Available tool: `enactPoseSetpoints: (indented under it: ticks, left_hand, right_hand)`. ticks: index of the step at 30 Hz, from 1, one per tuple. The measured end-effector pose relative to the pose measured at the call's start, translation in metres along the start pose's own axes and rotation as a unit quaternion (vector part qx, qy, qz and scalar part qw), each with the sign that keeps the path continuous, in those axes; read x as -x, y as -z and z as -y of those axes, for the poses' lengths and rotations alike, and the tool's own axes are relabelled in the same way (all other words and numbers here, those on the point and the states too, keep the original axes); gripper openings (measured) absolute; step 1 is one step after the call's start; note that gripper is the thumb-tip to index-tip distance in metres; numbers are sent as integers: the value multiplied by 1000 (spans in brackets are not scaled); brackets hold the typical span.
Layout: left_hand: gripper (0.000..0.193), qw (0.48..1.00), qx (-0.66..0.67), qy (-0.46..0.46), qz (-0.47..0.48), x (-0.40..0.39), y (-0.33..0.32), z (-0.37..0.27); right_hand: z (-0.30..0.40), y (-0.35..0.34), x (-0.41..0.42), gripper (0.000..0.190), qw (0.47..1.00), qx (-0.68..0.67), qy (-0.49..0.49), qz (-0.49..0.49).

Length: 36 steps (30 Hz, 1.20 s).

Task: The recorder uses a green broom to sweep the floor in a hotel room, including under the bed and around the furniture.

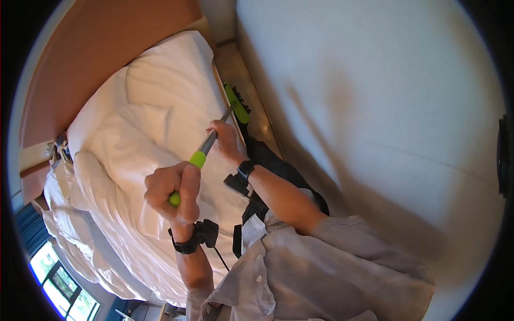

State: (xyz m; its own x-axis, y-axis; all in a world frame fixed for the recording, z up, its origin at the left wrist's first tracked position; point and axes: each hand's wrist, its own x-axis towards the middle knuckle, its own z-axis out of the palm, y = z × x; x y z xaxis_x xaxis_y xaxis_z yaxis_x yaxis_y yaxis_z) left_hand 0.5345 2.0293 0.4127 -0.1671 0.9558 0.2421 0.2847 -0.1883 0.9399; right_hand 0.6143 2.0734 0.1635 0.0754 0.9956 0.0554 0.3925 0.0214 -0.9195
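A broom with a green head and dark bristles is held by both my hands. My left hand is closed around the green grip at the top end of the handle. Lower down, my right hand wraps the grey shaft. The broom head is in the narrow strip of floor between the bed and the wall, with its bristles facing the wall side. Whether all the bristles touch the floor I cannot tell. Both wrists wear black straps with small devices.
A bed with a rumpled white duvet lies to my left, against a brown headboard. The pale wall stands close on my right, bearing my shadow. Beyond the bed are more white bedding, a blue curtain and a window.
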Motion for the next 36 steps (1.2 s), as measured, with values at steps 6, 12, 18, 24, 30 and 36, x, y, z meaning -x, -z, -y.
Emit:
enactPoseSetpoints:
  ticks: [6, 12, 18, 24, 30, 36]
  left_hand:
    - [37, 995, 2, -91, 46, 2, -10, -8]
    - [32, 998, -1, -51, 41, -1, -28, -20]
    - [37, 998, 38, -46, -1, 5, -36, -10]
    - [35, 989, 122, -83, -9, 17, -6, 8]
    - [38, 984, 137, -94, -61, 30, 4, 39]
    - [36, 981, 152, -92, -77, 52, 13, 34]
  right_hand:
    - [5, 14, 9, 15, 998, -54, -35, 12]
    - [-1, 25, 11, 13, 998, -62, -19, -2]
    - [1, 14, -3, 4, 997, -29, -71, -25]
    - [3, -9, 25, 9, 995, -34, -89, 6]
    - [-15, -23, 36, 12, 997, 15, -58, 39]
    - [-6, -18, 51, 16, 999, 1, -33, -14]
